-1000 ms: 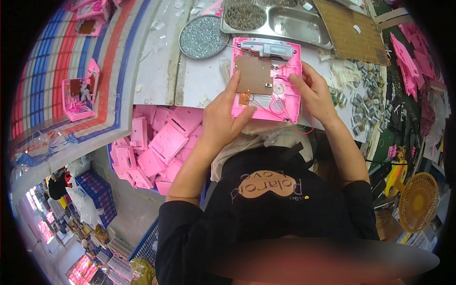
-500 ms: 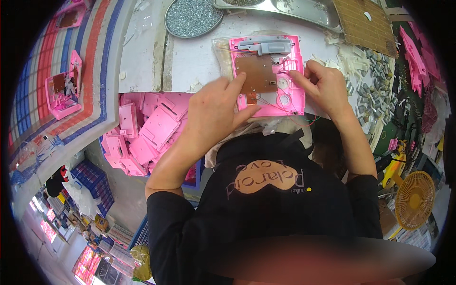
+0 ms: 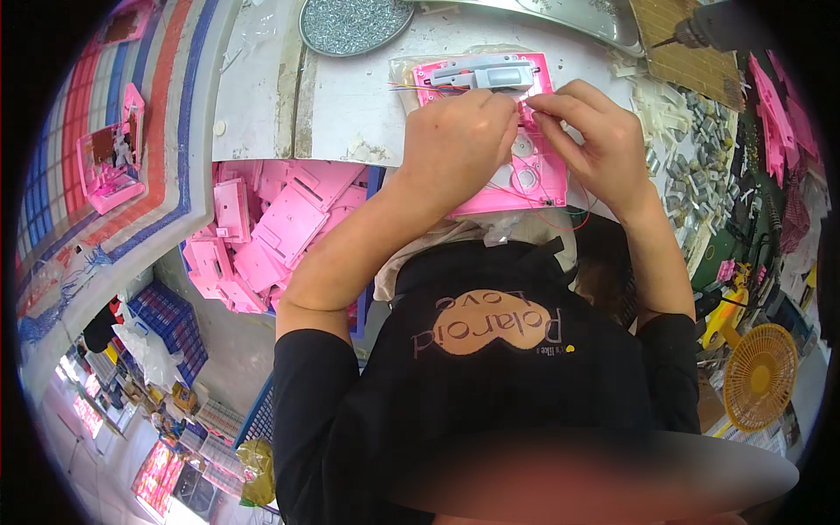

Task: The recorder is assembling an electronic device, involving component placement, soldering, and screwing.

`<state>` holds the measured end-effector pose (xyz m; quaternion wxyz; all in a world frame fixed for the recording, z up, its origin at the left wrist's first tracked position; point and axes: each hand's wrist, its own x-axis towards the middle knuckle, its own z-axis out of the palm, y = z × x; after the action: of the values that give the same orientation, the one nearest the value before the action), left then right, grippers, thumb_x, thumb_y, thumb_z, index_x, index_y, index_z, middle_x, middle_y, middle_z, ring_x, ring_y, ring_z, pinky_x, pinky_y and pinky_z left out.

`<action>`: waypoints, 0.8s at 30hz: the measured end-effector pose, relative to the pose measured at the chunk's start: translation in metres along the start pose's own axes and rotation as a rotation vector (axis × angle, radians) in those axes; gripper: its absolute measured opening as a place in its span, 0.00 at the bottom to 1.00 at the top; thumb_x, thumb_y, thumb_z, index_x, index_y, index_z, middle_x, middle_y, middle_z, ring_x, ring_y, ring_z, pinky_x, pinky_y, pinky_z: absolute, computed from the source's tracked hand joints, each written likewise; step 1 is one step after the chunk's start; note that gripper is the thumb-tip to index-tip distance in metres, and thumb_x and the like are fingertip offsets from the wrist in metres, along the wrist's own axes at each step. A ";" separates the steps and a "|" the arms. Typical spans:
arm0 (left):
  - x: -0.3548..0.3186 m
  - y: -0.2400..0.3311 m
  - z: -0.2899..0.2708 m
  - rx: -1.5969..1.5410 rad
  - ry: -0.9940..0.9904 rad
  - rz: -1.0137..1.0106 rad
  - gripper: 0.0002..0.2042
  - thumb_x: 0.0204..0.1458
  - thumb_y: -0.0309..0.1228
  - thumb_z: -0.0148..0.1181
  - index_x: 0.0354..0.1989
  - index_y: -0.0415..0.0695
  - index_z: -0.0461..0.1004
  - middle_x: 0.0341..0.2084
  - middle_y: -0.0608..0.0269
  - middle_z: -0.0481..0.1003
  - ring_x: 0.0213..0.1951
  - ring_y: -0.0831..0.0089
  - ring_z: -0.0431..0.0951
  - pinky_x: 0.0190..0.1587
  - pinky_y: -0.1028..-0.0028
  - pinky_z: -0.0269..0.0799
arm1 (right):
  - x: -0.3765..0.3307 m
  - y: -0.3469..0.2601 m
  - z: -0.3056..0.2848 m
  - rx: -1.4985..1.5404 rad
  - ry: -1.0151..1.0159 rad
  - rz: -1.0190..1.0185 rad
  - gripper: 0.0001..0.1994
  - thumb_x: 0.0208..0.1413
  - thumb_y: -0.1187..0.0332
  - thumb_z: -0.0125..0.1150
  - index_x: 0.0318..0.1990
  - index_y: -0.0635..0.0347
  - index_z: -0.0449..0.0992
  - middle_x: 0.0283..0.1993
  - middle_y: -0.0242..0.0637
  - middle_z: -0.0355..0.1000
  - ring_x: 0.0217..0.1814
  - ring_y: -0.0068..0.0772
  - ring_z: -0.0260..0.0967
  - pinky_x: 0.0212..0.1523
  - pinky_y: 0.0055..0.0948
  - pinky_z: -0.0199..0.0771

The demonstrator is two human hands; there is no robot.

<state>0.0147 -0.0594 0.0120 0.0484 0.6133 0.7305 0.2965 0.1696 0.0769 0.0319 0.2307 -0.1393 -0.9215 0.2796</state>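
A pink plastic housing lies on the worktable in front of me. Along its far edge sits a grey plastic mechanism, with thin coloured wires coming out at its left. My left hand is over the housing and hides the brown circuit board; its fingertips are pinched together near the housing's middle. Close beside them, my right hand pinches thumb and forefinger at the same spot. Whatever the fingertips hold is too small to make out. More thin wires trail off the near right corner.
A round tray of screws stands at the far left, a metal tray at the far right. Small metal pieces are heaped on the right. A driver tool hangs above the cardboard. Pink parts fill a bin lower left.
My left hand has moved right and up from the board's left edge to the housing's middle, closing its fingers. My right hand has shifted slightly up. The driver tool has come into view.
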 end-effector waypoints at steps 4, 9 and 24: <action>-0.003 -0.004 0.002 -0.055 0.090 0.005 0.04 0.52 0.30 0.67 0.34 0.45 0.81 0.28 0.62 0.82 0.31 0.63 0.83 0.33 0.67 0.78 | 0.009 -0.002 0.004 -0.150 -0.093 -0.052 0.08 0.54 0.68 0.67 0.42 0.53 0.82 0.33 0.35 0.76 0.31 0.43 0.77 0.30 0.38 0.77; -0.008 -0.006 0.001 -0.080 0.111 -0.001 0.04 0.51 0.29 0.67 0.33 0.45 0.81 0.28 0.62 0.81 0.30 0.63 0.82 0.33 0.67 0.77 | 0.015 0.002 0.008 -0.211 -0.193 -0.095 0.08 0.53 0.69 0.69 0.41 0.55 0.81 0.34 0.35 0.78 0.31 0.43 0.78 0.31 0.36 0.77; -0.017 -0.012 0.007 -0.148 0.181 -0.039 0.05 0.52 0.28 0.67 0.37 0.44 0.83 0.30 0.60 0.82 0.29 0.62 0.82 0.33 0.68 0.78 | 0.026 0.008 0.015 -0.244 -0.228 -0.214 0.05 0.51 0.65 0.67 0.34 0.52 0.79 0.28 0.34 0.76 0.31 0.42 0.78 0.28 0.40 0.76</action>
<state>0.0110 -0.0732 -0.0042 0.0333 0.5643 0.7198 0.4030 0.1410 0.0865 0.0254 0.1346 -0.0350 -0.9782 0.1539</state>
